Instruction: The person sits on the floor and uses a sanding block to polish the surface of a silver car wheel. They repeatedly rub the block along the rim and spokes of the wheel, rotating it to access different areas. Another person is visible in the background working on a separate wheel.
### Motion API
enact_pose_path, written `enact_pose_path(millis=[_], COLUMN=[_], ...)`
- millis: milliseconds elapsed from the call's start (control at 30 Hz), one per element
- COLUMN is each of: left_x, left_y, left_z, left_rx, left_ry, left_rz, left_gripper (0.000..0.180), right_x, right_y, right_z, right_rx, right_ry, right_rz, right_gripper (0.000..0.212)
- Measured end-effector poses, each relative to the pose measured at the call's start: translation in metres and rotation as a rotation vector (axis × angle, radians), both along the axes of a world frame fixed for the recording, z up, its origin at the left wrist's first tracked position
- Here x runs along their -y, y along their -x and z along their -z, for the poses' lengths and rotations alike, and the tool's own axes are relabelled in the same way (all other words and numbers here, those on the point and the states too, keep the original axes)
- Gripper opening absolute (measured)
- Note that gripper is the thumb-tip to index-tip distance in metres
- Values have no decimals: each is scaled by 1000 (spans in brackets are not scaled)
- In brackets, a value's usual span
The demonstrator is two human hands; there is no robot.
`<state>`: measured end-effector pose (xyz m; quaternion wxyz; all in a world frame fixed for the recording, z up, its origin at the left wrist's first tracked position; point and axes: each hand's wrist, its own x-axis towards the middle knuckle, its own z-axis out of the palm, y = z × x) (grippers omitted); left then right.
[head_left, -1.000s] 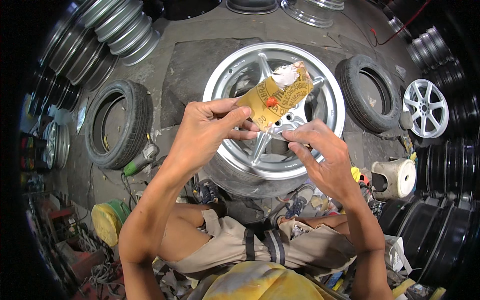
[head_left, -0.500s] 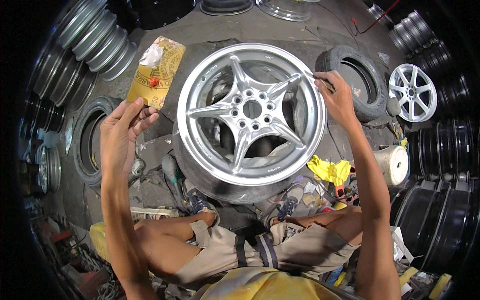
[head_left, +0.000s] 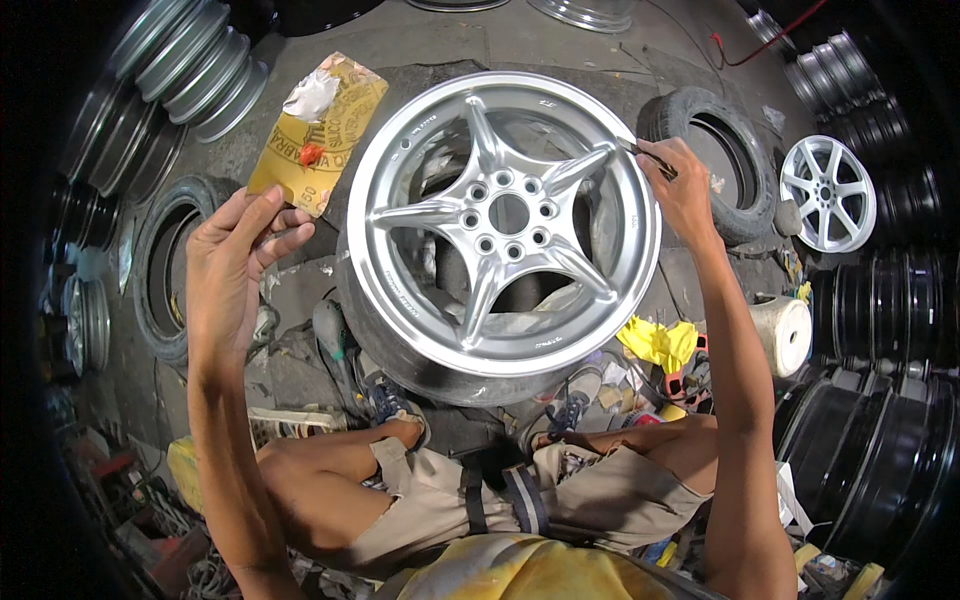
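Observation:
Between the thumb and fingers of my left hand [head_left: 235, 250] is a yellow-brown piece of sandpaper [head_left: 335, 120], back side up. It carries a silvery-white dab of paste [head_left: 312, 95] and a smaller red dab [head_left: 311, 155]. My right hand [head_left: 683, 190] pinches a small thin blade [head_left: 632, 147], whose tip lies at the upper right rim of a silver alloy wheel [head_left: 505, 165]; contact cannot be made out. The wheel lies face up in front of me on a dark tyre [head_left: 440, 385]. Its spokes run out from a hub ringed by several bolt holes.
Loose tyres lie left [head_left: 165, 270] and right [head_left: 755, 190]. A white wheel [head_left: 828, 193] leans beyond the right tyre. Stacked rims [head_left: 190, 70] line both sides. Near my right knee are a yellow cloth [head_left: 660, 343] and a white cylindrical container [head_left: 785, 335].
The blade in my right hand now shows clearly at the rim, with its tip turned toward the wheel. My left hand still holds up the sandpaper. The whole view has shifted slightly.

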<state>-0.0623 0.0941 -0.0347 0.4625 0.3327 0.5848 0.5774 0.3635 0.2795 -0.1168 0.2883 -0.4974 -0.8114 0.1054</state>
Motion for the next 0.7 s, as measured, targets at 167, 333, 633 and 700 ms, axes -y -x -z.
enact_pose_path(millis=[167,333,633,700], left_x=[0,1,3,3], left_y=[-3,0,-4,-4], left_z=[-3,-1,-6,-7], left_rx=[-12,-21,-10,-13], left_ry=[1,-8,-31,-36], left_rz=[2,5,-1,11], left_gripper=[17,17,19,21], right_x=[1,0,1,1], right_y=[3,3,3,4], right_z=[-3,-2,-4,-4], right_rx=[7,26,-14,4], right_ry=[10,-24,35,30], right_rz=[21,-6,13,20], right_gripper=[24,23,23,23])
